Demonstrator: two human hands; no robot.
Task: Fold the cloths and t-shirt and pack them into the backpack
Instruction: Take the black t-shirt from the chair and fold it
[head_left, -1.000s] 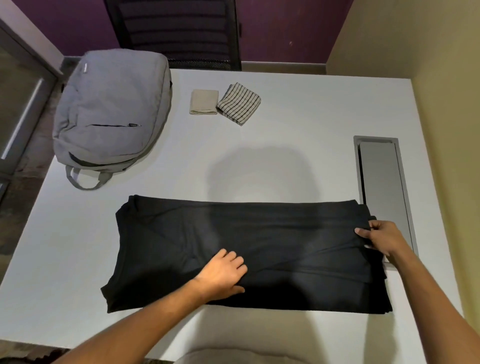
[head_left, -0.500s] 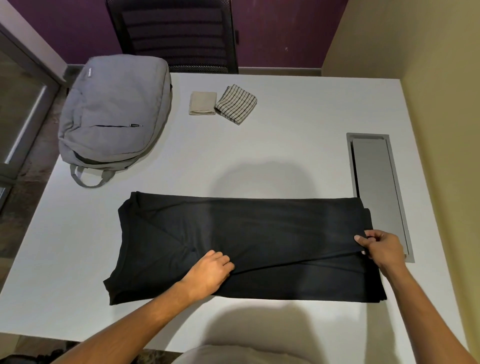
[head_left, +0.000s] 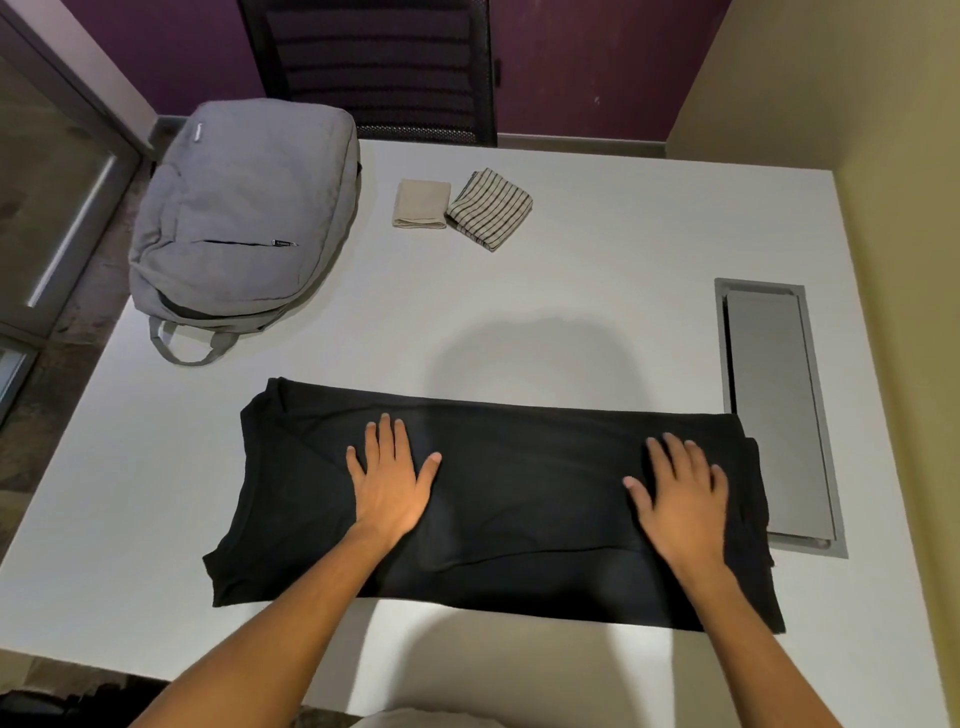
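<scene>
Likely office: cable-hatch desk (head_left: 571, 291), chair (head_left: 374, 67)

A: Confirm limb covering, taking the black t-shirt (head_left: 498, 499) as reference.

B: Left hand (head_left: 389, 486) and right hand (head_left: 680, 501): bare. No gloves, rings, watch or bands visible. Both forearms are uncovered to the frame edge nearest the wearer; no sleeve shows.

A: Torso?

B: A pale garment patch, nearer than the t-shirt; detail indiscernible.
</scene>
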